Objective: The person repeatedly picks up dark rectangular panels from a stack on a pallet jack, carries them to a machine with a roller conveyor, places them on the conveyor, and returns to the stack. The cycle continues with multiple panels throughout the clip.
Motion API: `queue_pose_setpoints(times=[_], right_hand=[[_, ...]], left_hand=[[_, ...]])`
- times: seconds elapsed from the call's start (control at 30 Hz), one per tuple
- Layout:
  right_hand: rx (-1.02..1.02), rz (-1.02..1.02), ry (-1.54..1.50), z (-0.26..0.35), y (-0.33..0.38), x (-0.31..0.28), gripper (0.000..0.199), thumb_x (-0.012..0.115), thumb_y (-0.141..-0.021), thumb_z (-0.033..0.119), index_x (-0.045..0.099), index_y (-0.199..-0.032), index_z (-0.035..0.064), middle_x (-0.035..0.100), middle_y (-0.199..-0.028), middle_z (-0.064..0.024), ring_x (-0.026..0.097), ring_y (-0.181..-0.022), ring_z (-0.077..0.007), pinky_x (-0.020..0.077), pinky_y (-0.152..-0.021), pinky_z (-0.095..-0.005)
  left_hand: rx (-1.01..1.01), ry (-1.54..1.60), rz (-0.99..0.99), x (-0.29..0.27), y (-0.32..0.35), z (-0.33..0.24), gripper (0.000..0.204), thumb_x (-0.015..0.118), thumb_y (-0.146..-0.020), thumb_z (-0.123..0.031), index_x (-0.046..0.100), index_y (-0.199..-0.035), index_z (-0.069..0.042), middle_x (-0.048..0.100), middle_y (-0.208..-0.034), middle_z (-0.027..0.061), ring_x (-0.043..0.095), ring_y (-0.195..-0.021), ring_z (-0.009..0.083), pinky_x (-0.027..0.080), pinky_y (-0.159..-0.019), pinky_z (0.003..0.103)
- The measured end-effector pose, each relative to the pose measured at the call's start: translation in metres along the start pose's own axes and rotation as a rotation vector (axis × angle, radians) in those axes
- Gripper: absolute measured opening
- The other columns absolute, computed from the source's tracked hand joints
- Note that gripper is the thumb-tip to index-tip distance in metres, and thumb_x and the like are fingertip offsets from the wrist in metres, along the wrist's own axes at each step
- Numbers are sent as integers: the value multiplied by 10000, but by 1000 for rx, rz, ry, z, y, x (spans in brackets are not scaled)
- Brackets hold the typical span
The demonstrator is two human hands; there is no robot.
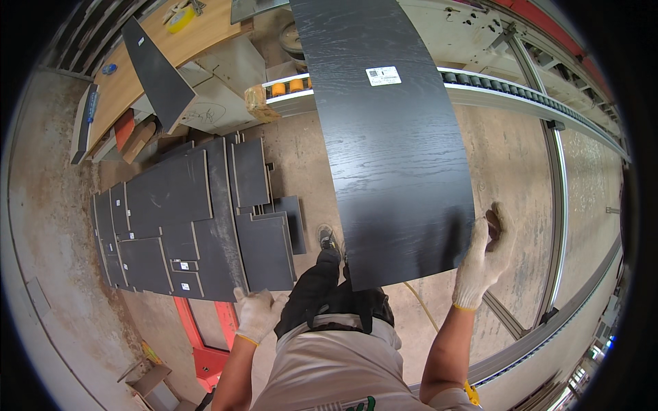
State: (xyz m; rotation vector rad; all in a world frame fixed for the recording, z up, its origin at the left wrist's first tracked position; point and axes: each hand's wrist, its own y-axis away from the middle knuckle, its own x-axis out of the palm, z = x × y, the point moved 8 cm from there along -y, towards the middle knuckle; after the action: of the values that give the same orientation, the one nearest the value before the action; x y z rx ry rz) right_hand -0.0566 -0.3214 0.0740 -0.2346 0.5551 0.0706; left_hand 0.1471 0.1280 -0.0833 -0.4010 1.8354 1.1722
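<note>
A long black wood-grain panel (404,171) with a white label (383,76) lies across the roller conveyor, its near end at my waist. Beside the panel's right edge, close to its near corner, is my right hand (480,264) in a pale work glove. Its thumb and fingers are apart, and the hand's shadow falls on the panel; whether it touches the edge I cannot tell. My left hand (259,314), gloved too, has curled fingers with nothing visible in them. It is at the near edge of a stack of dark panels (181,185).
The roller conveyor (534,103) runs across the far side. A wooden workbench (205,31) at the far left carries a roll of yellow tape (181,19) and a leaning dark panel (156,75). A red frame (209,359) stands under the stack. Metal rails (558,226) are on the right.
</note>
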Motion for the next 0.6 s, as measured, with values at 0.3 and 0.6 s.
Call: queue_pose_setpoints(times=[0.3,0.6], right_hand=[[15,-17,-5,-11,-13,-5,417,687,-1002,96,663,-1411,19,704,-1357,-133,670,-1200,-225,523,-1046,-381],[-84,80,-200,18,10,17,415,686,-976,40,667,-1387,-12,690,-1317,-131,660,-1147,-225,522,-1051,-376]], left_hand=[[12,-26,-11,-2,-5,1,587,564,-1067,-538,712,-797,-39,750,-823,194,741,-854,397,229,-1208,649],[4,100,-116,6,15,1,569,617,-1048,-508,719,-775,-19,715,-755,198,698,-758,422,240,-1210,618]])
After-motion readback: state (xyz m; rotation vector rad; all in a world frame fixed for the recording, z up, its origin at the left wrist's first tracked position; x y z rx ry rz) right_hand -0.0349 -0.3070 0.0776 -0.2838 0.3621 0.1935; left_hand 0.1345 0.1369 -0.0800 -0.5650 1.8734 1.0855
